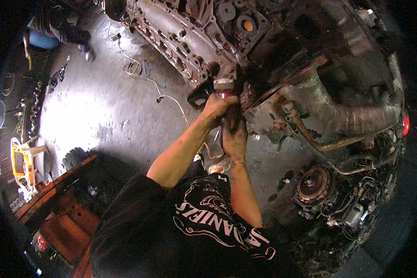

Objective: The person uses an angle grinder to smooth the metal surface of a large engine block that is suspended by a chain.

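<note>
Both of my hands are on a hand-held power tool with a silver head and a red body (224, 85), against the lower end of a greasy engine block (173, 30). My left hand (216, 106) is wrapped round the tool just behind its silver head. Lower down and to the right, my dirt-blackened right hand (235, 132) is closed on the tool's darker rear part. Its fingers are mostly in shadow. Where the head meets the engine, the contact point is hidden. A dark metal bracket (199, 96) sticks out left of the tool.
To the right is a large grimy metal housing (268, 116) with a curved pipe (338, 144). A clutch disc assembly (314, 184) lies below it. A pale cable (164, 95) crosses the floor. A rusty red metal frame (72, 222) stands lower left; another person (55, 34) is upper left.
</note>
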Tool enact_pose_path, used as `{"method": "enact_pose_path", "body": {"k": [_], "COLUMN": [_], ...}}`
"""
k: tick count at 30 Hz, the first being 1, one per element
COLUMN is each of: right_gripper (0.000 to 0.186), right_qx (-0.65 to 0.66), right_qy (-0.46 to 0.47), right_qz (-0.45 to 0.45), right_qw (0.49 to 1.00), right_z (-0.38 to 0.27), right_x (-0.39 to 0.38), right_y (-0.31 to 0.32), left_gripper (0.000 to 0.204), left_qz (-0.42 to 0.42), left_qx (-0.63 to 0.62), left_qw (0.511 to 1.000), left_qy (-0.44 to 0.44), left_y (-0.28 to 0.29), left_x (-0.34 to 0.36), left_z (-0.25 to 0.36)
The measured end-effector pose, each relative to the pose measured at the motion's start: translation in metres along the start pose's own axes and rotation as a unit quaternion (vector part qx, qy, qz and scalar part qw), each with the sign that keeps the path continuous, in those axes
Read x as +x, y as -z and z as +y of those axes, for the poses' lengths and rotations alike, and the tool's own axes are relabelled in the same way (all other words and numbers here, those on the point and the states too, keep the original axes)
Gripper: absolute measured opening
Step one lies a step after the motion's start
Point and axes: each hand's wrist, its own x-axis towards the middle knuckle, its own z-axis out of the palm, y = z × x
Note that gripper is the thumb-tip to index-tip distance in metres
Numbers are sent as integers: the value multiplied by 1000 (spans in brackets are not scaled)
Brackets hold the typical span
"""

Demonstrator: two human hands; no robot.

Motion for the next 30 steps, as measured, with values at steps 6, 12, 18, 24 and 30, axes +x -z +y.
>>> {"method": "enact_pose_path", "body": {"k": [6, 12, 18, 24, 30], "right_gripper": [79, 80, 79, 79, 73], "right_qx": [406, 422, 553, 443, 422], "right_qy": [-297, -226, -298, -170, -179], "right_qz": [-112, -131, -158, -155, -181], "right_qw": [857, 868, 762, 866, 870], "right_z": [-6, -21, -30, -1, -18], "right_x": [-8, 16, 42, 53, 75], "right_y": [6, -1, 17, -1, 6], "left_gripper": [18, 19, 24, 30, 36], "left_qz": [52, 27, 28, 37, 86], "left_qx": [-19, -69, -6, -27, -40], "left_qw": [997, 996, 997, 997, 993], "left_qy": [-50, -57, -77, -65, -63], "left_y": [29, 32, 24, 30, 31], "left_x": [-17, -21, -2, 23, 23], "left_z": [-17, 23, 40, 21, 36]}}
